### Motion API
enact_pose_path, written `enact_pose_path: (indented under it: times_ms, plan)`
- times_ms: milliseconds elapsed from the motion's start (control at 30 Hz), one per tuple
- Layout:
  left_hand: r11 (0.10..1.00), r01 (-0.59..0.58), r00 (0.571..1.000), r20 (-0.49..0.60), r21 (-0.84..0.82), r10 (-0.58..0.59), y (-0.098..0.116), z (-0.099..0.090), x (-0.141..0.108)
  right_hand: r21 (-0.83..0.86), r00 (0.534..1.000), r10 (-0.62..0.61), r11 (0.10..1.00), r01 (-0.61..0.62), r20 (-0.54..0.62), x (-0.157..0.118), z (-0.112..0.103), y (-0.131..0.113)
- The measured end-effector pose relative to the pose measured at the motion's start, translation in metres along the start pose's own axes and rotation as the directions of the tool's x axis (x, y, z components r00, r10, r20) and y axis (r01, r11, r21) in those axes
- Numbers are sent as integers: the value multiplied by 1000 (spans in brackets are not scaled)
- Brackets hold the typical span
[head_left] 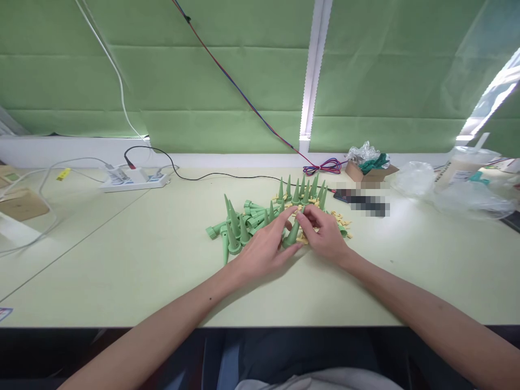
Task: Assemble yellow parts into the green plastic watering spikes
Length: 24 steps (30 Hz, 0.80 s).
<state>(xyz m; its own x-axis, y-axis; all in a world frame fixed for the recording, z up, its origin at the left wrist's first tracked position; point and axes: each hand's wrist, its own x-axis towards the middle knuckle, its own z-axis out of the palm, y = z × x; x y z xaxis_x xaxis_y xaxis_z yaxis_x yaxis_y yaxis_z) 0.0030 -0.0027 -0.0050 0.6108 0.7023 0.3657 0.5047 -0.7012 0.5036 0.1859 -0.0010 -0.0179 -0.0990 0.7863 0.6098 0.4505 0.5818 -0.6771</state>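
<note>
A green plastic cone-shaped spike [291, 237] with a wide round base stands tilted on the table between my hands. My left hand [264, 246] curves around its left side, thumb by the base and fingers behind, closed loosely on it. At its upper end, the thumb and fingers of my right hand [327, 235] are pinched together; whether a small piece is between them is hidden. Small yellow plastic pieces [341, 219] lie scattered beside and behind my right hand. More green spikes stand upright [233, 230] on the left and in a cluster [305, 192] behind.
Loose green spikes lie in a pile [254, 214] behind my left hand. A power strip [134, 181] with cables sits back left. Toward the back right are a cardboard box [370, 176], a partly blurred dark object [361, 201], plastic bags [414, 179] and a drink cup [463, 168].
</note>
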Motion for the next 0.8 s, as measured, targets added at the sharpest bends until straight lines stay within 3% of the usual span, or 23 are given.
enact_pose_path:
  times_ms: [133,233,300,500,633,800]
  plan:
    - [998,-39,988,-150,-41,33,-1,2,0,-40,994,-31,999,27,-102,2,-2,-2]
    - [995,-101,977,-188,-17,96,0,1,-1,-77,990,-58,996,48,-131,2,-3,-2]
    - [987,-161,977,-138,26,163,2,0,-2,-105,987,-74,993,60,-139,2,-3,-2]
    - [931,-328,940,154,163,304,4,3,-5,-135,979,-92,989,68,-182,3,-5,-2]
    - [925,-334,933,204,182,297,4,6,-5,-152,976,-118,984,91,-183,6,-9,0]
    - [932,-317,937,208,176,280,5,8,-5,-261,985,-155,957,130,-75,12,-18,-6]
